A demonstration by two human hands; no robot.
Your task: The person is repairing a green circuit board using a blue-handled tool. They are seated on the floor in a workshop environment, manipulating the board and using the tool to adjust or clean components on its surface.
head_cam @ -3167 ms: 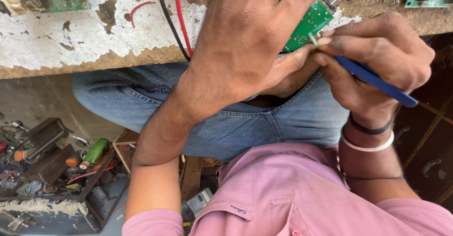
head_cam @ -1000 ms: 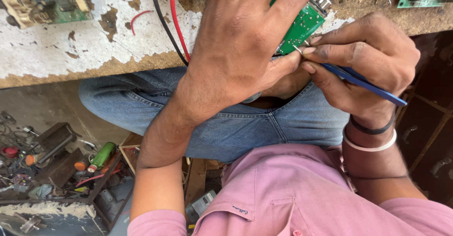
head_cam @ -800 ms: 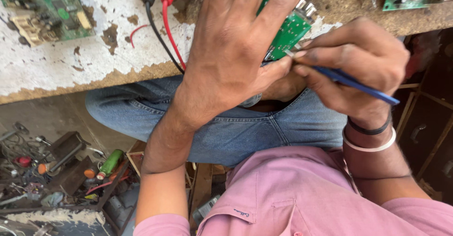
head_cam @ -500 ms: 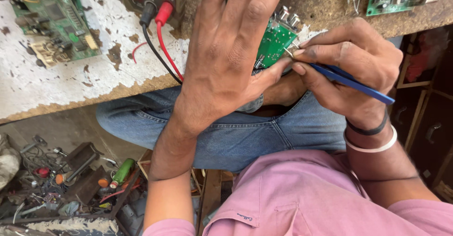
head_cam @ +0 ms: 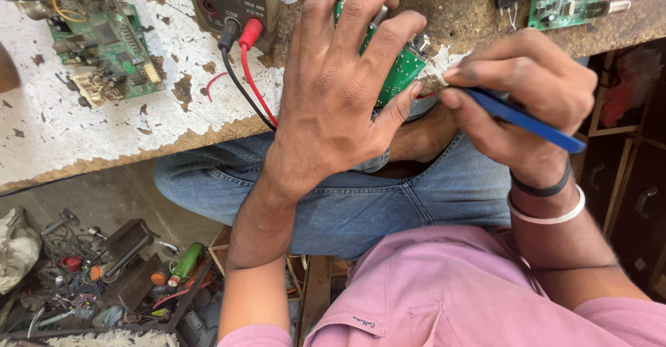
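Observation:
My left hand [head_cam: 340,90] wraps over a small green circuit board [head_cam: 401,75] and holds it at the edge of the worn workbench [head_cam: 104,146]. Only the board's right part and some metal connectors at its top show past my fingers. My right hand [head_cam: 527,104] grips a blue-handled tool [head_cam: 527,119] like a pen, with its pale tip touching the board's right edge. Both hands are above my lap in blue jeans.
A multimeter [head_cam: 236,0] with a black and a red lead [head_cam: 253,76] lies at the bench's back. A larger green circuit board [head_cam: 104,41] sits at left, another [head_cam: 565,3] at top right. Scrap parts and tools [head_cam: 118,277] litter the floor at lower left.
The view has shifted, so the bench and both hands sit lower in frame and the multimeter has come into sight. My hands keep the same grip on board and tool.

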